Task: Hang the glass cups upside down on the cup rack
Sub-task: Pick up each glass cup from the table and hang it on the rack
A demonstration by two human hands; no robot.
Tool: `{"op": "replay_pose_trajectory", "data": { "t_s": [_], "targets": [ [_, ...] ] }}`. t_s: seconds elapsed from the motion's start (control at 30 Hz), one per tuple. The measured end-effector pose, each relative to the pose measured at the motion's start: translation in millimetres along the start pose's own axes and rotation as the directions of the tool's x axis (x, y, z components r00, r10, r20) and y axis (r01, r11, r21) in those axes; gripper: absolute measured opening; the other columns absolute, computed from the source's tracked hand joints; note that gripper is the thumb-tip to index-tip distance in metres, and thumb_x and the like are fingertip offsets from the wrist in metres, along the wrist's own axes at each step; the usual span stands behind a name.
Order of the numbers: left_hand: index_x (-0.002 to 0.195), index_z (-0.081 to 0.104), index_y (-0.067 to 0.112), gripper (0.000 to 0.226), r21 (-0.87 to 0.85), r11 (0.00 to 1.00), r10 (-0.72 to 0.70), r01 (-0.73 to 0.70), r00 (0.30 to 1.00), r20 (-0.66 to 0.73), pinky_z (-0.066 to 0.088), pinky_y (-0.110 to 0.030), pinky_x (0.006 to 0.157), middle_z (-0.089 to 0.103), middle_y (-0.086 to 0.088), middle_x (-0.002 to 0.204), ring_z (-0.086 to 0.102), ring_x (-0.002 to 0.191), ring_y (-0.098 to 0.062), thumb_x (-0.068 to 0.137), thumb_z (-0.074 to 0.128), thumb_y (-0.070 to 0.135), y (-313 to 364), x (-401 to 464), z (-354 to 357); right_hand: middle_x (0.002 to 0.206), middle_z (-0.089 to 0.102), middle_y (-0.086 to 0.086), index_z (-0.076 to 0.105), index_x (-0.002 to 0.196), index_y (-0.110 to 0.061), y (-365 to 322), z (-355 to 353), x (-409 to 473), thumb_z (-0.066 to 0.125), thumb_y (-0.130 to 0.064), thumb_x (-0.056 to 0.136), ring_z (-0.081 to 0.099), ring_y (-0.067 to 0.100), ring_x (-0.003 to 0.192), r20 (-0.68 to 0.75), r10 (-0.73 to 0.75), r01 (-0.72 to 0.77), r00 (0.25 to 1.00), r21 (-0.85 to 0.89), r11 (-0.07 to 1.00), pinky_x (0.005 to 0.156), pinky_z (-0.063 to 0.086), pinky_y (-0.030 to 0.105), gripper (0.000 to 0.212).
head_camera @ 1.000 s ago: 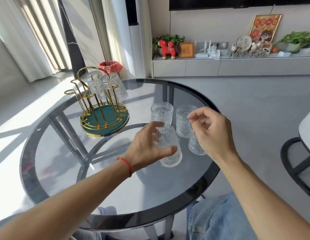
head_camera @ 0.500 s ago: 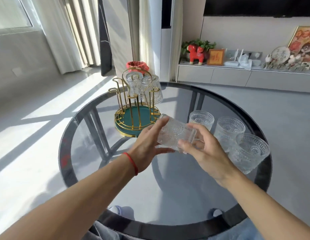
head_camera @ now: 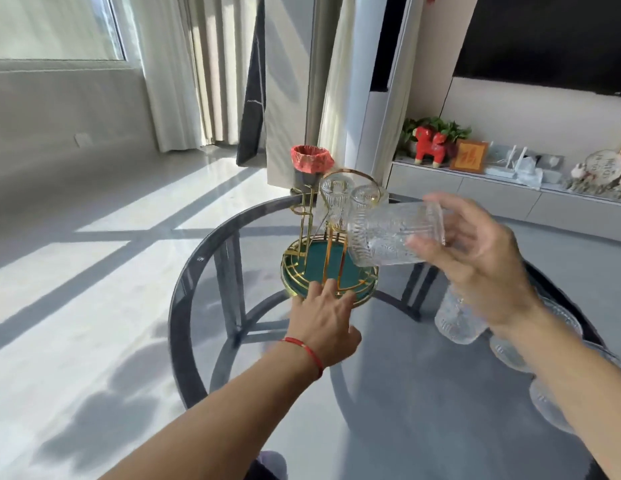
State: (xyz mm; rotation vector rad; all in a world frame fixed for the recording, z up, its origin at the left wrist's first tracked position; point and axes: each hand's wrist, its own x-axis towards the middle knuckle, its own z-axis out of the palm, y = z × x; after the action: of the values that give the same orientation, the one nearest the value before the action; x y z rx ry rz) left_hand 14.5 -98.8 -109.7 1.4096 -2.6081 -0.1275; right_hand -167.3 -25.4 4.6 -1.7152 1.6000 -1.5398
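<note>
Left hand (head_camera: 324,315) flat on table (head_camera: 198,271), fingers spread, holding nothing, fingertips touching rack (head_camera: 331,268) base rim. Right hand (head_camera: 482,268) raised, fingers wrapped round a cup (head_camera: 388,233), cup on its side, base toward rack, in air just right of rack wires. Three more cups (head_camera: 458,320) on table under right forearm, blurred. Two cups (head_camera: 337,199) hang upside down at rack's far side. Red-lined bin (head_camera: 311,166) behind.

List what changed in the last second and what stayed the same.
The glass cup was lifted off the table by the left hand, passed to the right hand, and carried on its side toward the cup rack. The left hand let go and now touches the rack's base. Two hung cups stay put.
</note>
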Motion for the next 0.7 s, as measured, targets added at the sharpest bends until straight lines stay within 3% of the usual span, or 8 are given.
{"op": "replay_pose_trajectory", "data": {
  "t_s": [0.1,0.23,0.4,0.53,0.7],
  "targets": [
    [0.138,0.048,0.019,0.052,0.031,0.999,-0.023,0.023,1.0,0.001,0.047,-0.052,0.097,0.048,-0.011,0.135,0.045,0.123,-0.035,0.091,0.057,0.04,2.7,-0.3,-0.2,0.126,0.073,-0.005,0.063,0.137,-0.03,-29.1,22.8,46.0,0.081,-0.054,0.079,0.069,0.011,0.116,-0.005,-0.106,0.105,0.994,-0.048,0.993,0.101,0.056,0.042,0.066],
    [0.141,0.043,0.016,0.057,0.059,0.997,-0.045,0.047,0.999,-0.025,0.044,-0.057,0.099,0.043,-0.017,0.146,0.042,0.129,-0.04,0.091,0.058,0.037,10.5,-1.7,6.2,0.131,0.068,-0.006,0.063,0.136,-0.031,-54.9,64.3,107.1,0.077,-0.063,0.077,0.064,0.013,0.119,-0.049,-0.144,0.136,0.988,-0.143,0.98,0.1,0.056,0.041,0.069],
    [0.141,0.045,0.014,0.052,0.048,0.996,-0.068,0.072,0.994,-0.091,0.045,-0.057,0.095,0.046,-0.019,0.143,0.042,0.129,-0.044,0.093,0.055,0.033,14.3,-2.5,11.5,0.143,0.062,-0.001,0.063,0.138,-0.029,-50.3,106.3,158.9,0.079,-0.059,0.073,0.057,0.022,0.13,-0.001,-0.034,0.033,0.999,-0.266,0.963,0.105,0.051,0.04,0.073],
    [0.142,0.042,0.011,0.054,0.041,0.997,-0.054,0.058,0.995,-0.089,0.046,-0.058,0.095,0.042,-0.021,0.146,0.038,0.134,-0.047,0.094,0.055,0.031,13.8,-3.0,14.8,0.149,0.06,0.001,0.061,0.142,-0.029,-40.9,123.8,175.9,0.078,-0.064,0.071,0.057,0.026,0.134,0.009,0.013,-0.009,1.0,-0.363,0.932,0.096,0.041,0.027,0.081],
    [0.143,0.041,0.01,0.055,0.026,0.998,-0.052,0.055,0.994,-0.091,0.045,-0.057,0.096,0.04,-0.022,0.148,0.037,0.135,-0.047,0.095,0.056,0.031,13.8,-2.0,14.7,0.153,0.057,0.005,0.06,0.146,-0.024,-40.7,140.0,186.6,0.078,-0.061,0.077,0.051,0.03,0.14,0.074,0.03,0.012,0.997,-0.507,0.862,0.104,0.043,0.036,0.08]
  ]
}}
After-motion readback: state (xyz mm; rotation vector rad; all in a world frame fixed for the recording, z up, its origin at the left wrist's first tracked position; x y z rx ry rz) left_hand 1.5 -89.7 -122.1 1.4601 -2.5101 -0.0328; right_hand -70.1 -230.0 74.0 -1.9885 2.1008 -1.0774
